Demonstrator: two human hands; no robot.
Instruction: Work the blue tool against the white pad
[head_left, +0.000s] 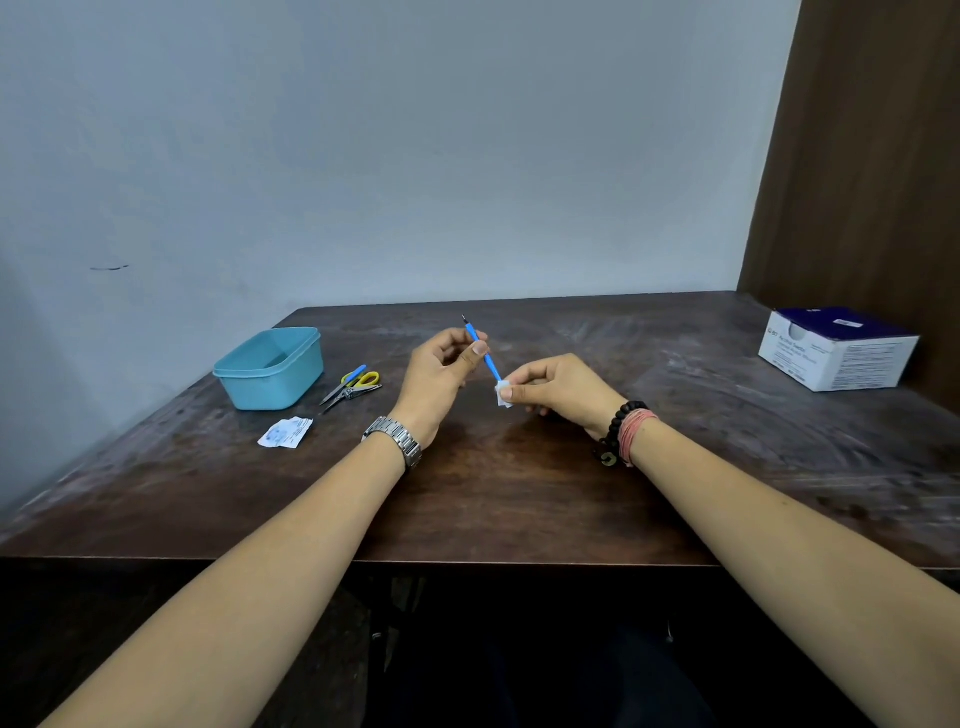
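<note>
Wiping the blue tool with a swab, partway along its shaft

My left hand (441, 371) pinches the slim blue tool (483, 351) near its middle above the table (519, 493); its long axis slants, dark tip up and away to the left, lower end toward my right hand (556, 387), which pinches a white swab (504, 393) around it. An opened wrapper (285, 432) lies left; I judge the upper shaft still unwiped
</note>
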